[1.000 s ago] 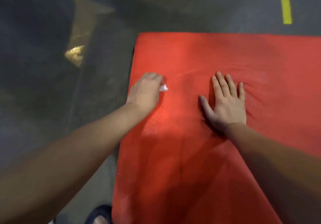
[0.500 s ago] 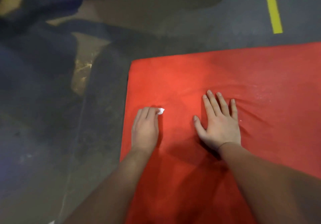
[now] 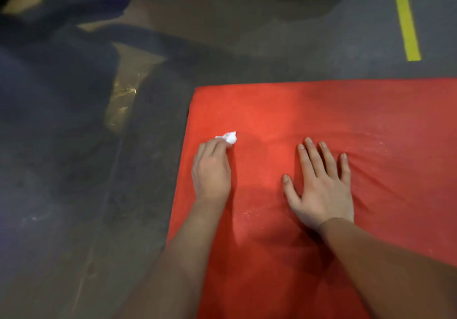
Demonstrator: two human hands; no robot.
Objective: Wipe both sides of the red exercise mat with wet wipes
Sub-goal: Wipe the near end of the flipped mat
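The red exercise mat [image 3: 321,110] lies flat on the floor [image 3: 74,219] and fills the view from centre out to 3 and 6 o'clock. One rounded corner points to 11 o'clock. Its far edge runs 9 to 3, its left edge slants down toward 7; it runs out of view, so its long axis cannot be told. The surface looks soft and faintly grained, with pale specks.

Near the left edge the left hand [image 3: 211,172] lies knuckles up, fingers curled over a crumpled white wet wipe [image 3: 228,137] that pokes out at 12 o'clock of the fingertips, against the mat. At 3 o'clock of it the right hand [image 3: 321,190] presses palm down, fingers straight and fanned; creases run from it toward 3.

The floor is rough dark grey with a tan patch [image 3: 126,91] at 10 o'clock and yellow painted lines [image 3: 408,21] at 1 o'clock.
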